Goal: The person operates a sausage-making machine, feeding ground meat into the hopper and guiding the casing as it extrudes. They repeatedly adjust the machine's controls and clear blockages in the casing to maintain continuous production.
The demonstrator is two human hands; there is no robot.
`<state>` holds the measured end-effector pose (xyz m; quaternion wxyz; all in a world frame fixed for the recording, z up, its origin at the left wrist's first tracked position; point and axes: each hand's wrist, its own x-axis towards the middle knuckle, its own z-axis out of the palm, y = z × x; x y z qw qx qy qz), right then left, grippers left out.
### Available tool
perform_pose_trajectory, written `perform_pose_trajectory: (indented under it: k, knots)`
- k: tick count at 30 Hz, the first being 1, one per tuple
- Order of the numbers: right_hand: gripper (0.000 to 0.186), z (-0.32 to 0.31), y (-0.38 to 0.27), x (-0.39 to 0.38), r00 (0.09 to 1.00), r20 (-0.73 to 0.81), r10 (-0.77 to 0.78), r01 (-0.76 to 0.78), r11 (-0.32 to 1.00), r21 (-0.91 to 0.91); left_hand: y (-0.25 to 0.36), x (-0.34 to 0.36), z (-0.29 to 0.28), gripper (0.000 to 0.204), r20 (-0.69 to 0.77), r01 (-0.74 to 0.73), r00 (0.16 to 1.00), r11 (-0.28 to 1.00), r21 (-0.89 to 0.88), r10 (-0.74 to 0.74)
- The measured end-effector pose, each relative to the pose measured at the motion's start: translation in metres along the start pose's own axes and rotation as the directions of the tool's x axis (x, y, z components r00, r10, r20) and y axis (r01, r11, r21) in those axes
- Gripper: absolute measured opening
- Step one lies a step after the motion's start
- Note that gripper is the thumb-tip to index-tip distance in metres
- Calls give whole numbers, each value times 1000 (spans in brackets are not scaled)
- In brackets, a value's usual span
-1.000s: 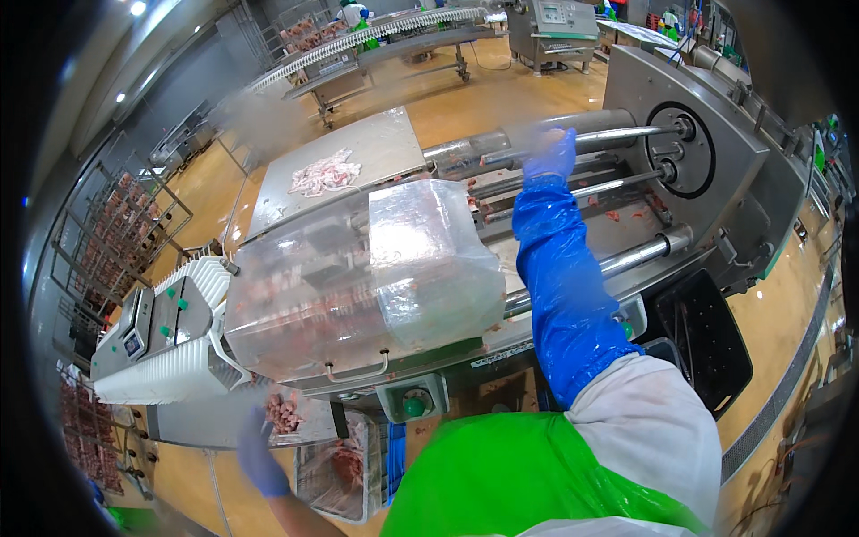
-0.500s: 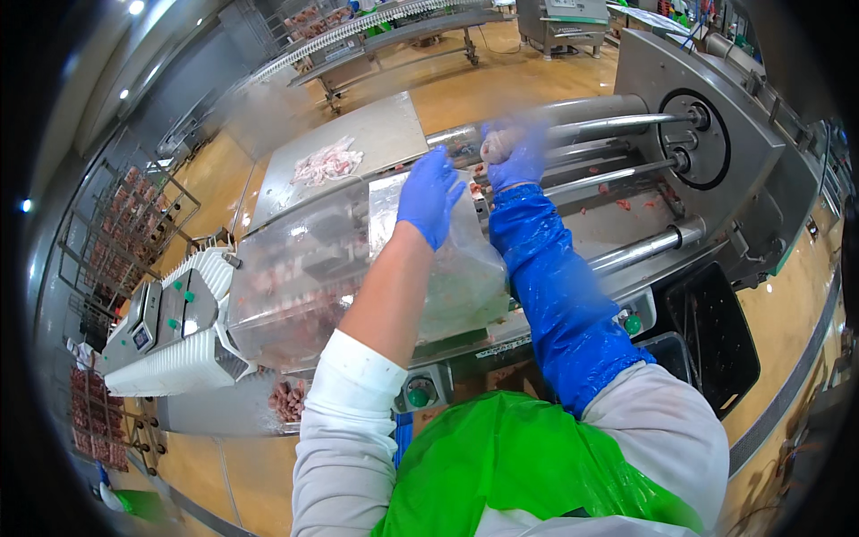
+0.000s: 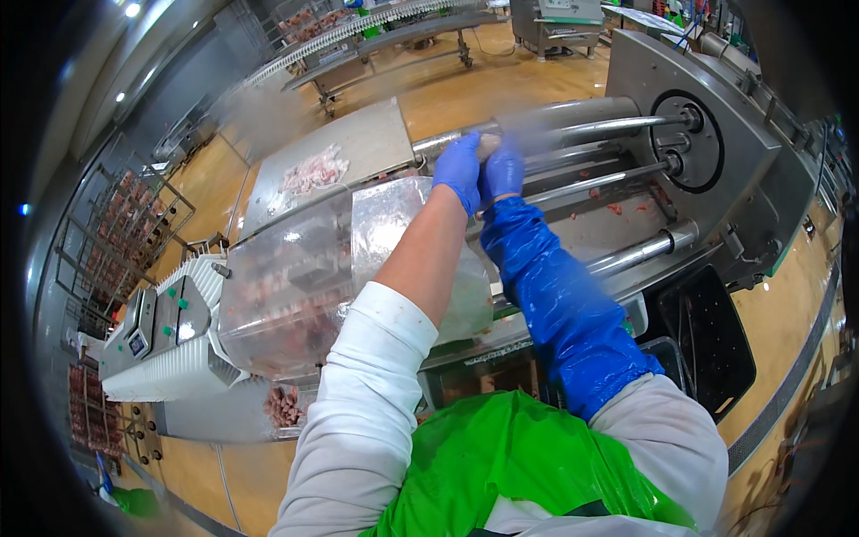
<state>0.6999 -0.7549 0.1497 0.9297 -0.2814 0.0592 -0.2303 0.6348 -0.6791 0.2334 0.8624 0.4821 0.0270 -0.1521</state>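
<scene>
Over the metal tubes of the machine, my two blue-gloved hands are side by side. Between their fingertips shows a pale, pinkish lump (image 3: 489,145), soft-looking and partly hidden; its kind is not clear. My right hand (image 3: 504,172), below a wet blue sleeve cover, is closed around its right side. Curled against the left side of the lump is my left hand (image 3: 459,170), its fingers bent and partly out of sight. Just left of and below the hands lies a clear plastic guard (image 3: 394,224), with pinkish pieces visible beneath its left section.
A metal plate (image 3: 371,134) at far left bears a pile of pale, stringy casings (image 3: 315,170). To the right stand the machine's end housing (image 3: 743,116) and a black crate (image 3: 716,331). Racks of hanging sausages (image 3: 130,224) are at the left, with small meat pieces (image 3: 283,405) lower left.
My left hand has moved right and closed in on the pale lump beside my right hand. My right hand has shifted slightly down and left with the lump.
</scene>
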Motion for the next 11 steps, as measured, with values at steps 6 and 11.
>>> perform_pose_trajectory:
  k: [6, 11]
  knots:
    - [50, 2, -6, 7, 848, 506, -160, -106, 883, 457, 9, 25, -54, 34, 370, -89, 926, 996, 3, 82]
    - [74, -14, -53, 52, 990, -83, -113, 130, 964, 233, 0, 14, -29, 38, 309, -88, 948, 996, 34, 73]
